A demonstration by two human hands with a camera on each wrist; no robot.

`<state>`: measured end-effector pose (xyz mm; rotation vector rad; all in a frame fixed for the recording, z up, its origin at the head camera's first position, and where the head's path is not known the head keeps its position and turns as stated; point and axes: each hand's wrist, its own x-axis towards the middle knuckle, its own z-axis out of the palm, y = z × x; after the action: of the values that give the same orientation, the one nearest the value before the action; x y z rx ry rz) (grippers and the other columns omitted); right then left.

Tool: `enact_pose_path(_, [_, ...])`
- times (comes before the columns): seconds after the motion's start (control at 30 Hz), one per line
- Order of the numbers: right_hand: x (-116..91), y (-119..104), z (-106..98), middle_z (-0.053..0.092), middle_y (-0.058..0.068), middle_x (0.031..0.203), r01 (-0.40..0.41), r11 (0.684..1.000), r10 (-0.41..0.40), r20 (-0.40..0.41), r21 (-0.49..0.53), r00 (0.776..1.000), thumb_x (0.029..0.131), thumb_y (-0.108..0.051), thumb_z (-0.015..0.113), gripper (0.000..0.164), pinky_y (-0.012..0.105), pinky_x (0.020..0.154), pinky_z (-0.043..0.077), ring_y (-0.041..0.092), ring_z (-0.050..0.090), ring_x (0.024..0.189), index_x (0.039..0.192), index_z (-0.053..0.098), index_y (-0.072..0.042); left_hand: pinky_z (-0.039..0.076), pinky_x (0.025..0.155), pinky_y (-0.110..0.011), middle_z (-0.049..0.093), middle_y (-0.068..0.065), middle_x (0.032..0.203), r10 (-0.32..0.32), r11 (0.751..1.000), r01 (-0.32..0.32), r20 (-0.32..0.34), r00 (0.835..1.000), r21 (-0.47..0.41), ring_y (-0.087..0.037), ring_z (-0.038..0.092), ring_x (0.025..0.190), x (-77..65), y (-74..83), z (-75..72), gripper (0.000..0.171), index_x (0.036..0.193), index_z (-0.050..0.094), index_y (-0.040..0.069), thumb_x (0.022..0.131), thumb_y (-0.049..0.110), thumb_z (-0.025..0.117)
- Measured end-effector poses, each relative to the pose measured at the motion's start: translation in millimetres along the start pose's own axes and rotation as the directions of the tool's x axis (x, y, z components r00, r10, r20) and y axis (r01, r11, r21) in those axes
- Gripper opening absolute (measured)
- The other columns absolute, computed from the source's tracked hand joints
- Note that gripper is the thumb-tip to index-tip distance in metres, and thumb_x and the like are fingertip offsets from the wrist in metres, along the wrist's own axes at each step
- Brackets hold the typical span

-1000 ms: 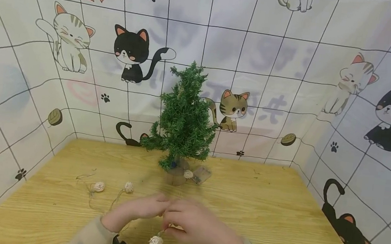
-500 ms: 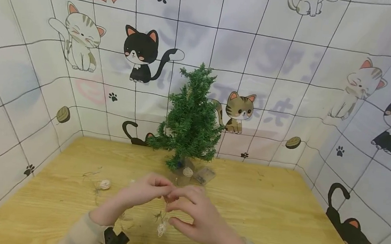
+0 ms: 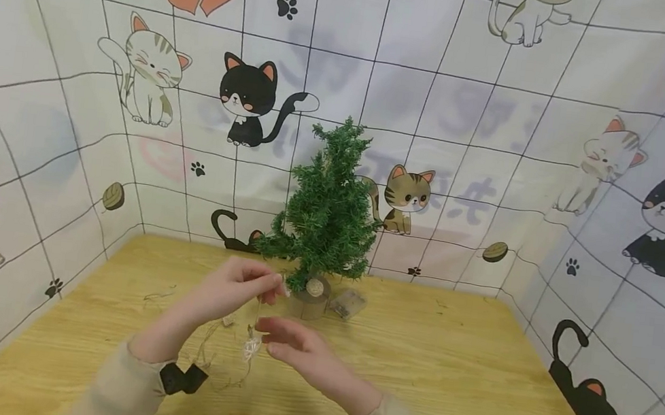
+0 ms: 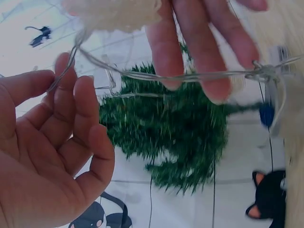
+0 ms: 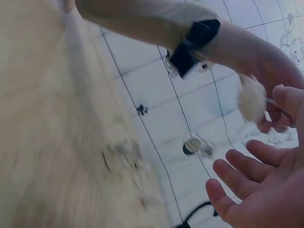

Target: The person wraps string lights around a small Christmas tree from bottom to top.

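My left hand [image 3: 240, 287] is raised in front of the tree and pinches a thin wire between thumb and index finger, as the left wrist view shows at the wire [image 4: 71, 61]. From it hangs a white woven ball [image 3: 251, 347] of a light string. Beside the ball is my right hand [image 3: 306, 355], its fingers extended and apart from the left hand. In the right wrist view, the right hand's fingers [image 5: 237, 175] curve only slightly and hold nothing visible, near the blurred ball [image 5: 251, 100]. More wire [image 3: 206, 347] trails down to the table.
A small green artificial tree [image 3: 332, 214] stands at the back of the wooden table [image 3: 443, 371] on a round base [image 3: 307, 307]. Another woven ball [image 3: 315, 288] lies against the base, with a clear battery box [image 3: 349, 303] beside it. Cat-print sheeting [image 3: 460, 112] encloses the table.
Both hands were together low over the wire. My left hand has moved up and left, lifting the wire and ball; my right hand has drawn apart and its fingers have straightened.
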<state>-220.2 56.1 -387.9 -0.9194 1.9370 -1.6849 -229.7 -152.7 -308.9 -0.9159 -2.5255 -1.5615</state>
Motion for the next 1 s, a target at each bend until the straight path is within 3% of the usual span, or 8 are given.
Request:
enact_pose_path(0.07, [10,-2,8,0.041,0.006,0.149,-0.045,0.997,0.044,0.026,0.063,0.999,0.103,-0.023,0.049,0.048,0.036,0.103,0.039,0.024,0.041,0.134,0.149,0.038,-0.011,0.045,0.061,-0.030,0.066,-0.003,0.073,-0.015,0.999,0.016,-0.017,1.000,0.042,-0.020,0.061,0.069,6.1,0.2,-8.8,0.026,0.093,0.073,0.006,0.101,0.020,0.053])
enact_pose_path(0.2, [28,-6,20,0.038,0.005,0.150,-0.086,0.994,0.086,-0.003,0.070,0.996,0.101,-0.026,0.052,0.054,0.042,0.104,0.038,0.023,0.038,0.135,0.151,0.034,-0.015,0.037,0.057,-0.029,0.064,-0.002,0.067,-0.071,0.989,0.076,-0.038,0.997,0.131,-0.018,0.054,0.059,17.2,1.2,-26.5,0.027,0.093,0.073,0.007,0.101,0.023,0.053])
enact_pose_path(0.33, [46,-9,24,0.051,0.010,0.139,-0.043,0.991,0.048,-0.036,0.125,0.998,0.100,-0.020,0.055,0.052,0.043,0.104,0.037,0.025,0.047,0.128,0.148,0.039,-0.007,0.037,0.055,-0.030,0.064,0.000,0.065,-0.106,0.961,0.121,-0.075,0.992,0.249,-0.016,0.047,0.055,31.0,4.6,-42.4,0.028,0.092,0.073,0.007,0.100,0.025,0.054])
enact_pose_path(0.53, [64,-13,21,0.065,0.007,0.119,0.001,0.981,0.020,-0.105,0.196,0.994,0.097,-0.013,0.057,0.027,0.039,0.099,0.038,0.015,0.057,0.111,0.117,0.063,0.004,0.036,0.049,-0.030,0.065,0.000,0.066,-0.136,0.889,0.181,-0.136,0.981,0.420,-0.015,0.045,0.050,56.3,11.6,-60.9,0.030,0.092,0.075,0.010,0.098,0.028,0.051])
enact_pose_path(0.63, [70,-14,20,0.067,0.005,0.113,0.008,0.969,0.021,-0.115,0.247,0.993,0.095,-0.012,0.059,0.013,0.040,0.099,0.038,0.015,0.058,0.108,0.099,0.066,-0.002,0.035,0.048,-0.029,0.067,-0.002,0.068,-0.144,0.859,0.205,-0.163,0.976,0.469,-0.016,0.044,0.049,66.7,9.9,-69.5,0.031,0.094,0.075,0.010,0.099,0.027,0.049])
enact_pose_path(0.73, [73,-15,19,0.069,0.001,0.104,0.023,0.942,0.006,-0.086,0.335,0.996,0.096,-0.012,0.058,0.008,0.040,0.096,0.040,0.016,0.062,0.104,0.092,0.065,-0.013,0.035,0.049,-0.030,0.067,-0.003,0.069,-0.157,0.826,0.236,-0.192,0.969,0.512,-0.017,0.046,0.051,74.2,4.2,-78.2,0.034,0.095,0.075,0.009,0.100,0.028,0.048])
enact_pose_path(0.9, [74,-15,17,0.067,-0.002,0.083,0.006,0.881,0.013,-0.037,0.473,0.999,0.099,-0.013,0.053,0.009,0.039,0.089,0.047,0.015,0.067,0.084,0.100,0.062,-0.013,0.039,0.056,-0.033,0.066,-0.002,0.069,-0.213,0.805,0.303,-0.229,0.950,0.510,-0.020,0.052,0.060,80.8,-11.9,-89.4,0.036,0.098,0.074,0.007,0.100,0.028,0.046])
enact_pose_path(1.0, [73,-16,14,0.063,-0.002,0.077,-0.030,0.852,0.045,-0.016,0.523,0.999,0.101,-0.023,0.050,0.024,0.041,0.088,0.050,0.014,0.066,0.075,0.118,0.057,-0.006,0.040,0.059,-0.033,0.065,-0.001,0.069,-0.235,0.802,0.338,-0.260,0.937,0.492,-0.019,0.053,0.063,81.5,-24.6,-94.7,0.035,0.096,0.074,0.006,0.099,0.026,0.046])
